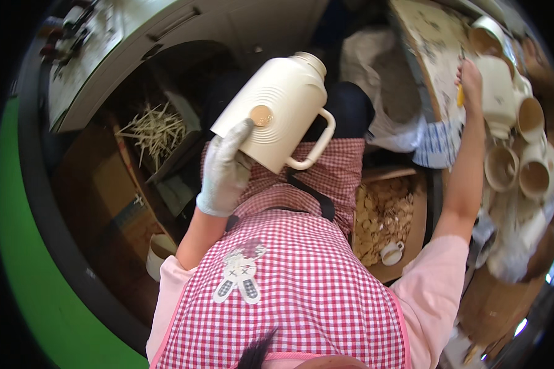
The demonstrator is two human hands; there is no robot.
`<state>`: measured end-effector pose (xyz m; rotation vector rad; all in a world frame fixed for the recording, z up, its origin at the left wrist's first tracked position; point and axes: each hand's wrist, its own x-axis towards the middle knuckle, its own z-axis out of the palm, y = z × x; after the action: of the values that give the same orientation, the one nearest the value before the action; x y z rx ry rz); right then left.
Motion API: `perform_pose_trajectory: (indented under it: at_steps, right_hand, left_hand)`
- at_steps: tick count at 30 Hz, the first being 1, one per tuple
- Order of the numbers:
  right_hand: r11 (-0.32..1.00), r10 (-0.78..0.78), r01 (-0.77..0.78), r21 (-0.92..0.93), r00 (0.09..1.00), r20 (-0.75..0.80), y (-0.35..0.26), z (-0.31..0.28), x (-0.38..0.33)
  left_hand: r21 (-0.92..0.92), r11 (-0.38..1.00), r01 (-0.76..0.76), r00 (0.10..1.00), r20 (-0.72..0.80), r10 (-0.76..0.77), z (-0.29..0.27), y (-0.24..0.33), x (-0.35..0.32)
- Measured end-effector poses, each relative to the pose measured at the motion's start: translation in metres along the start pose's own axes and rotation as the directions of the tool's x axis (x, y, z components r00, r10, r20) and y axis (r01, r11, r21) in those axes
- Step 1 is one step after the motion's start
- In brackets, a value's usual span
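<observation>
My left hand (226,166), in a pale grey-white glove, is closed on a cream plastic jug-shaped casing (289,92). The casing is tilted over my lap, its threaded neck up and away from me and its loop handle (320,144) on the right. Ringed ridges on its side surround a round tan spot (261,115), with my thumb beside it. Stretched out to the right, my bare right hand (469,79) is closed around a slim tool with a yellow handle (460,96), over the worn bench top. The tool's tip is too small to identify.
More cream casings (501,167) crowd the right bench (434,37). A box of tan round pieces (385,212) sits by my right side, a small white cup (392,253) inside. Pale sticks (157,132) fill a bin at left. A plastic sack (391,80) stands ahead.
</observation>
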<state>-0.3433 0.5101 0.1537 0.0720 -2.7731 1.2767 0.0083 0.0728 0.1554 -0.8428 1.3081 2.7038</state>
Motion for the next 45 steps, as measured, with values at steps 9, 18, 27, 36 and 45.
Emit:
perform_pose_trajectory:
  at_steps: [9,18,27,36,45]
  right_hand:
    - [0.904,-0.373,0.141,0.404,0.725,0.580,-0.201,0.143,-0.246]
    - [0.871,-0.483,0.461,0.170,0.740,0.468,-0.201,0.161,-0.266]
    - [0.750,-0.468,0.627,-0.209,0.727,0.502,-0.210,0.158,-0.286]
    - [0.806,-0.583,0.589,0.064,0.771,0.256,-0.198,0.185,-0.280]
    - [0.713,-0.127,-0.173,0.679,0.921,0.368,-0.175,0.132,-0.200]
  left_hand:
    - [0.030,0.999,0.039,0.999,0.025,-0.040,0.022,0.008,-0.007]
    - [0.070,0.997,0.020,1.000,-0.010,-0.020,0.018,0.004,-0.005]
    - [0.315,0.936,-0.159,0.985,-0.017,0.173,0.033,-0.016,-0.009]
    - [0.335,0.926,-0.175,0.981,-0.019,0.192,0.010,-0.015,0.000]
    - [0.143,0.964,-0.224,0.972,0.101,0.211,-0.020,0.020,-0.034]
